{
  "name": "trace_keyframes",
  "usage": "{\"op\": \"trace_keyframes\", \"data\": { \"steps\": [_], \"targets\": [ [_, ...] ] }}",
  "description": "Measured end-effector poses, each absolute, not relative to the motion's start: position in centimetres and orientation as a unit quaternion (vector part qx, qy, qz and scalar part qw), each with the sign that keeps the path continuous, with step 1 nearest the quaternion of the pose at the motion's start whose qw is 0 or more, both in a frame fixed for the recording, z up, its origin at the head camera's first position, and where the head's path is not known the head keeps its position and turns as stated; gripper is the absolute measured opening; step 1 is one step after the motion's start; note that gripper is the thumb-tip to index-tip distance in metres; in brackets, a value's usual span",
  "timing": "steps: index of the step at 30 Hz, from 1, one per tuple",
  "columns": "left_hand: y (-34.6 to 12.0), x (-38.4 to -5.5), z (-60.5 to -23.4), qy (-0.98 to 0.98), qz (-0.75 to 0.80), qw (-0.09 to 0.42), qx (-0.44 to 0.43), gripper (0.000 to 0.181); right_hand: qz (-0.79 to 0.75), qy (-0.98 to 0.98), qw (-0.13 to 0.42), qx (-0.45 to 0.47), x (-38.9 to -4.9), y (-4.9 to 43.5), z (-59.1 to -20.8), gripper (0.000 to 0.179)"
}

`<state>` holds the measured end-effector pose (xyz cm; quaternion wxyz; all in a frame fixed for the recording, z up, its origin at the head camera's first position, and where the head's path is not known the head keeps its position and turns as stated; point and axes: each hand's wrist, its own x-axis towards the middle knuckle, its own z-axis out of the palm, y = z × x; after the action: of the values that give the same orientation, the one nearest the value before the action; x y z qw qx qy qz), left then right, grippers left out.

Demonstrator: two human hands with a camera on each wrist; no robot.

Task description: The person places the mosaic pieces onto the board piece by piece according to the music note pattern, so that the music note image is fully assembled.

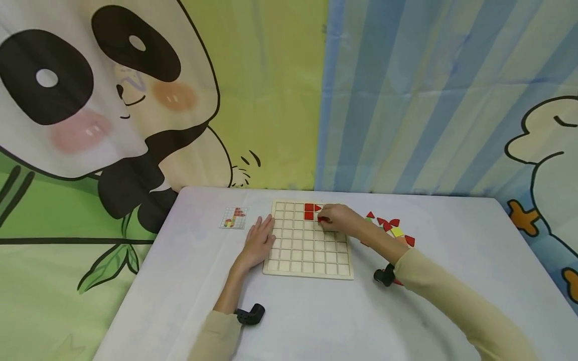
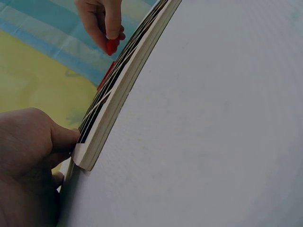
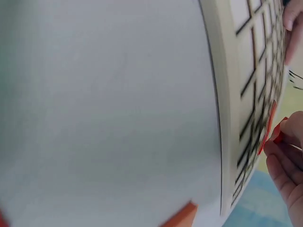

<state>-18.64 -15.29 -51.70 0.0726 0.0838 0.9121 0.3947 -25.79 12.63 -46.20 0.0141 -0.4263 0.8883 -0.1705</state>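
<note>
A wooden grid board (image 1: 308,245) lies on the white table. Two red square pieces (image 1: 309,215) sit in its upper cells, with a red triangular piece (image 1: 317,207) beside the top one. My right hand (image 1: 340,219) pinches a small red piece (image 2: 112,46) between thumb and fingers, close over the board by the red squares. The piece's full outline is hidden by the fingers. My left hand (image 1: 259,243) rests at the board's left edge, fingers extended forward, thumb (image 2: 65,138) against the frame in the left wrist view.
A small card (image 1: 233,218) printed with a coloured grid pattern lies left of the board. Right of it are scattered several loose pieces, among them a yellow square (image 1: 397,231) and a red piece (image 1: 409,240). A printed curtain (image 1: 280,100) hangs behind the table.
</note>
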Motion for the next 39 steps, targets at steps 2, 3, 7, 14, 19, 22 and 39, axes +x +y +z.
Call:
{"op": "trace_keyframes", "data": {
  "steps": [2, 3, 7, 14, 19, 22, 39],
  "targets": [
    [-15.2, -18.6, -51.8, 0.912, 0.394, 0.079, 0.084, 0.054, -0.148, 0.889, 0.006, -0.434, -25.7, 12.1, -46.5, 0.008],
    [-15.1, -18.6, -51.8, 0.91, 0.397, 0.08, 0.085, 0.054, -0.138, 0.89, 0.003, -0.434, -25.7, 11.9, -46.7, 0.008],
    [-15.1, -18.6, -51.8, 0.911, 0.396, 0.079, 0.086, 0.054, -0.125, 0.896, -0.005, -0.426, -25.8, 11.6, -46.9, 0.011],
    [-15.1, -18.7, -51.9, 0.913, 0.391, 0.072, 0.088, 0.054, -0.148, 0.904, 0.009, -0.401, -25.8, 11.5, -46.7, 0.014],
    [-15.2, -18.7, -52.0, 0.915, 0.387, 0.075, 0.085, 0.055, -0.15, 0.906, 0.007, -0.395, -26.0, 11.4, -46.6, 0.015],
    [-15.2, -18.7, -51.9, 0.915, 0.387, 0.075, 0.086, 0.055, -0.15, 0.909, 0.016, -0.39, -26.2, 11.3, -46.3, 0.014],
    [-15.2, -18.6, -51.6, 0.914, 0.392, 0.064, 0.085, 0.055, -0.154, 0.911, 0.051, -0.38, -26.9, 11.2, -46.0, 0.013]
  ]
}}
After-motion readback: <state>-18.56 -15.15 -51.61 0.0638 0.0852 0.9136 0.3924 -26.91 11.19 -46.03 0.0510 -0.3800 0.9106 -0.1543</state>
